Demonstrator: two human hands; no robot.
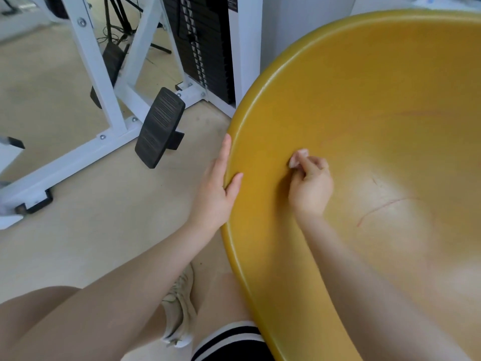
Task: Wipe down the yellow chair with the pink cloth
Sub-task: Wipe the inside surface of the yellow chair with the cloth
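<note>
The yellow chair (pixel 369 105) is a big bowl-shaped shell that fills the right half of the view, with red pen-like marks on its inner surface. My left hand (pixel 217 188) grips its left rim, thumb inside and fingers along the outside. My right hand (pixel 311 183) is inside the bowl near that rim, fingers closed on a small wad of pink cloth (pixel 298 157) pressed against the yellow surface. Most of the cloth is hidden in my fist.
A white weight machine (pixel 122 100) with a black footplate (pixel 158 126) and a black weight stack (pixel 205 45) stands on the beige floor to the left and behind. My knees and a pale shoe (pixel 179 308) are at the bottom.
</note>
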